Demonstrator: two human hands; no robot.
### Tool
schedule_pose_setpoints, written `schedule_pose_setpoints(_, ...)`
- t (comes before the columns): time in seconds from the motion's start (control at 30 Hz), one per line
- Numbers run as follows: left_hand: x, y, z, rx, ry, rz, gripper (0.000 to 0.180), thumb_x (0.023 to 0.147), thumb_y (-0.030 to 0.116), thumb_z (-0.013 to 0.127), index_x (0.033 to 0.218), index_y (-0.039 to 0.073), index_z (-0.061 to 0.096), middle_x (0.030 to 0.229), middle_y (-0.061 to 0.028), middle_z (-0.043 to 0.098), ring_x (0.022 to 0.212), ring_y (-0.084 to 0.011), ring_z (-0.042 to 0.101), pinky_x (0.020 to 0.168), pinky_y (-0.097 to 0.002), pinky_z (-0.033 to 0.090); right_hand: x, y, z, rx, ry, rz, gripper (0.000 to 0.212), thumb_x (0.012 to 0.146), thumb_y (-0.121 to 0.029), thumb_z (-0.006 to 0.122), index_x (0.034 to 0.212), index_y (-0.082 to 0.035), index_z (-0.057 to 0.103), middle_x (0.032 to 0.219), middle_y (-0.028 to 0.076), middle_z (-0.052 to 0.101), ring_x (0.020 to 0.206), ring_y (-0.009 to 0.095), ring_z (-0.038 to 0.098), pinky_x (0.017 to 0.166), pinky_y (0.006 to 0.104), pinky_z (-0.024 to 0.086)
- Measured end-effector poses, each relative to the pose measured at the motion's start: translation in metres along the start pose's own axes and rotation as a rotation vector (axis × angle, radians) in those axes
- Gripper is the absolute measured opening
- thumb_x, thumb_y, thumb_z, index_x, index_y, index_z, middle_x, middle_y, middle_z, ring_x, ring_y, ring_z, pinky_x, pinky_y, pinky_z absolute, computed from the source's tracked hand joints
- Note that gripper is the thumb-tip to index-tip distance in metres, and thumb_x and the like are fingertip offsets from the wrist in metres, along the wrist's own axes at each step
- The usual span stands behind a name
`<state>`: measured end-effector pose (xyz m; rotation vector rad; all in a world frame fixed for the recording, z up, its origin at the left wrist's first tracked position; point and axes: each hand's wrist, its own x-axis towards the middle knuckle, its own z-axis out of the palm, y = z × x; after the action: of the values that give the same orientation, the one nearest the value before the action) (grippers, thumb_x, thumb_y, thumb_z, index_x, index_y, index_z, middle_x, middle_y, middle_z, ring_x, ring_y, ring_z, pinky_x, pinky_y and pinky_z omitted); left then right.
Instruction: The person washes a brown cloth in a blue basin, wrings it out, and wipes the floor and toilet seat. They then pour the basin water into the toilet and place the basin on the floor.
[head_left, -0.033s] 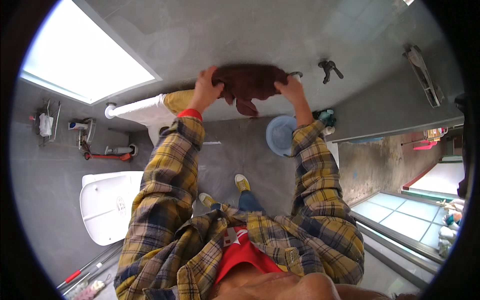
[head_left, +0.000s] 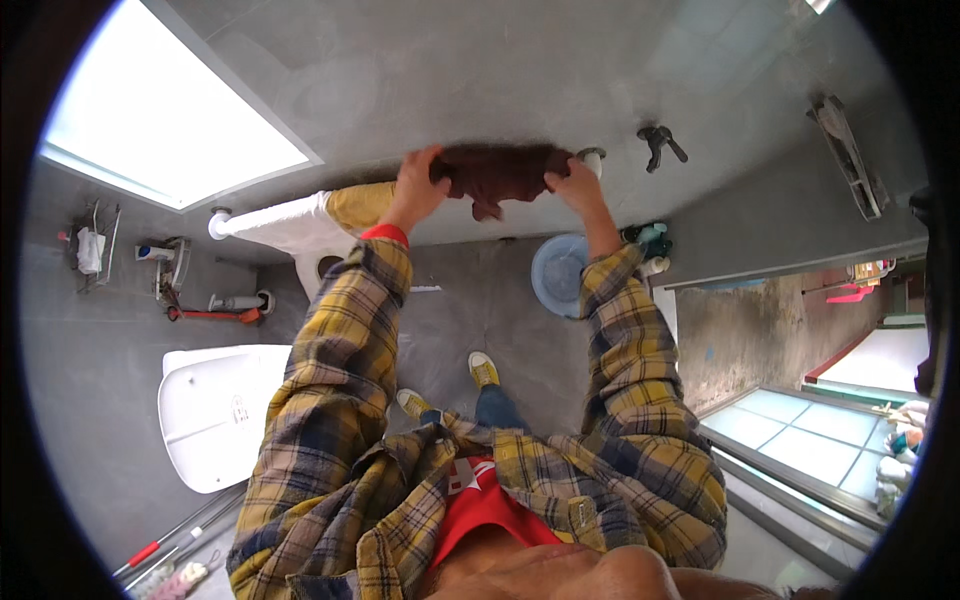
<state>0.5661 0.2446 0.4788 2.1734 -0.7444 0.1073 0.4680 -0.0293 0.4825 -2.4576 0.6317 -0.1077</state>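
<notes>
A dark maroon cloth [head_left: 495, 175] is stretched sideways in front of the grey wall, at the right part of a white wall rail [head_left: 594, 160]. My left hand [head_left: 420, 185] grips its left end, and my right hand [head_left: 575, 187] pinches its right end. One loose corner dangles from the middle. Whether the cloth rests on the rail behind it, I cannot tell. Just left of my left hand a mustard-yellow cloth [head_left: 362, 205] hangs over the same rail, with a white towel [head_left: 275, 224] beside it.
A light blue basin [head_left: 560, 275] stands on the floor below my right forearm, near some bottles [head_left: 653, 240]. A black tap [head_left: 660, 145] juts from the wall at right. To the left are a white toilet lid [head_left: 222, 415] and wall racks [head_left: 95, 245]. A doorway opens at right.
The cloth's top edge has come down a little toward the rail, and its dangling corner looks shorter. Both hands have shifted slightly and keep their grip.
</notes>
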Motion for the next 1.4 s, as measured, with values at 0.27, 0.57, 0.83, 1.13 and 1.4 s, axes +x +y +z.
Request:
schedule_pose_setpoints(0.27, -0.041, -0.045, 0.05, 0.4, -0.145, 0.15, 0.061, 0.075, 0.008, 0.065, 0.133, 0.015, 0.048, 0.135, -0.0174, 0.044, 0.127, -0.0381, 0.039, 0.104, -0.0438, 0.036, 0.026, 0.041, 0.062, -0.094, 0.188, -0.272, 0.058, 0.081, -0.024, 0.064, 0.133, -0.006, 0.045, 0.128, 0.019, 0.052, 0.117, 0.041, 0.046, 0.101, 0.0459, 0.037)
schedule_pose_setpoints(0.57, -0.168, -0.029, -0.033, -0.071, -0.078, -0.146, 0.04, 0.084, 0.01, 0.063, 0.123, 0.007, 0.054, 0.118, -0.0147, 0.058, 0.109, -0.031, 0.055, 0.09, -0.0386, 0.047, -0.05, 0.047, 0.071, 0.525, 0.382, -0.3, 0.043, 0.091, -0.017, 0.058, 0.131, -0.003, 0.05, 0.123, 0.015, 0.057, 0.108, 0.027, 0.056, 0.093, 0.0368, 0.045)
schedule_pose_setpoints(0.83, -0.445, -0.087, -0.188, -0.105, 0.54, -0.945, 0.025, 0.087, 0.012, 0.06, 0.111, 0.003, 0.061, 0.086, -0.0072, 0.067, 0.078, -0.0142, 0.061, 0.074, -0.0283, 0.049, -0.21, 0.145, 0.15, -0.11, -0.115, -0.092, 0.036, 0.085, -0.029, 0.059, 0.108, -0.001, 0.06, 0.102, 0.02, 0.064, 0.095, 0.038, 0.059, 0.085, 0.0415, 0.046)
schedule_pose_setpoints(1.13, -0.743, -0.088, -0.412, 0.175, 1.525, -1.228, 0.029, 0.082, 0.01, 0.063, 0.11, 0.002, 0.061, 0.085, -0.0085, 0.069, 0.076, -0.0154, 0.065, 0.07, -0.0296, 0.051, -0.286, 0.069, 0.199, 0.161, -0.997, -0.005, 0.017, 0.086, -0.008, 0.06, 0.1, 0.0, 0.059, 0.076, 0.007, 0.06, 0.062, 0.015, 0.056, 0.054, 0.0306, 0.046)
schedule_pose_setpoints(1.4, -0.867, -0.06, -0.64, 0.505, 1.721, -1.335, 0.059, 0.08, 0.036, 0.067, 0.124, -0.002, 0.054, 0.112, -0.0187, 0.064, 0.102, -0.0265, 0.061, 0.089, -0.0343, 0.047, -0.256, 0.027, 0.242, 0.051, -1.092, 0.115, 0.022, 0.09, -0.01, 0.056, 0.109, 0.002, 0.056, 0.085, 0.012, 0.063, 0.066, 0.019, 0.058, 0.057, 0.0328, 0.05)
